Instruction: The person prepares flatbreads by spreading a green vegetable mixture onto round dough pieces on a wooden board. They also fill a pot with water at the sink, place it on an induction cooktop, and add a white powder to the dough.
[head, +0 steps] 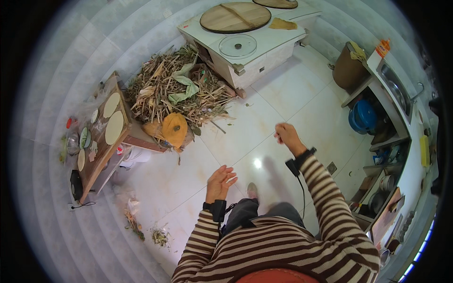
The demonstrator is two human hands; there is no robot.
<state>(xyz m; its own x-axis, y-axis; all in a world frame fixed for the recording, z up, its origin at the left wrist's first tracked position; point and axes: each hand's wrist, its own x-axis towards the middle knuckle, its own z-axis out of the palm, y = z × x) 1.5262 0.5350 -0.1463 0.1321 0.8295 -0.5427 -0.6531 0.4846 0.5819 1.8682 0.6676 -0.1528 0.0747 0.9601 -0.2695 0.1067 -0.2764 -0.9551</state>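
Observation:
My left hand (218,182) is held over the tiled floor with its fingers apart and nothing in it. Further forward and to the right, my right hand (287,137) is in the air with its fingers curled; no object shows in it. Both wrists wear black straps with small boxes, and a cable hangs from the right one. Ahead on the left lies a heap of dry stalks (159,88) with a green cloth (185,86) on it. At the heap's near edge is an orange-yellow, rounded thing (175,128). Neither hand touches any of these.
A wooden table (101,159) at left bears flat rounds of dough (114,128). The tiled stove (254,60) carries a large wooden lid (235,17) and a glass lid (238,46). A brown bin (348,69) stands by the sink (394,85); blue basins (362,116) sit below.

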